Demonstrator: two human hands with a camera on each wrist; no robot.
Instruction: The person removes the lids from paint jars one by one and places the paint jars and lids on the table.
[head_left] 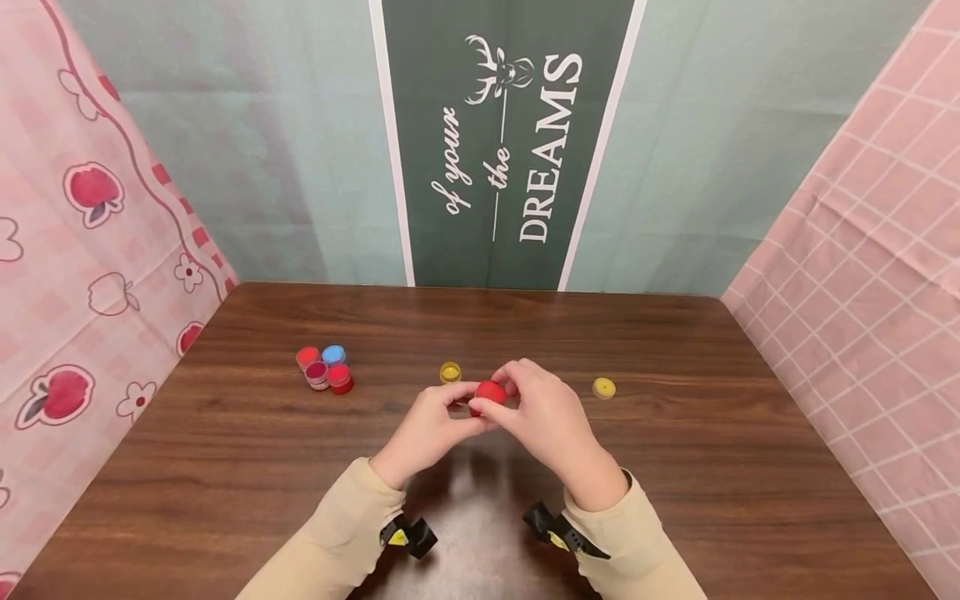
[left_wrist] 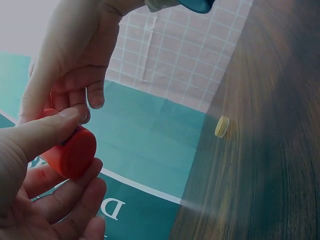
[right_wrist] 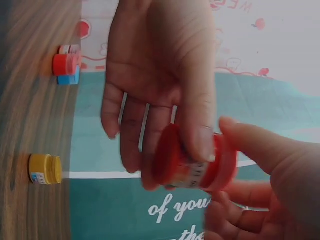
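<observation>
Both hands hold a small red paint jar [head_left: 491,390] above the table. In the left wrist view, the left hand [head_left: 431,429] has its thumb and fingers around the jar, one round red end [left_wrist: 80,154] facing that camera. The right hand [head_left: 551,417] pinches the other end between thumb and fingers, as the right wrist view shows. A pale printed label [right_wrist: 187,175] shows on the jar's side there, partly under the left thumb. Behind the left hand stands an uncapped yellow paint jar [head_left: 450,372]. Right of the right hand lies a yellow lid [head_left: 603,387].
Several paint jars cluster at the left of the brown wooden table [head_left: 712,467], among them a blue jar [head_left: 333,356] and a red jar [head_left: 340,378]. Fabric hangs behind the table and on both sides. Each sleeve carries a black strap with a small device.
</observation>
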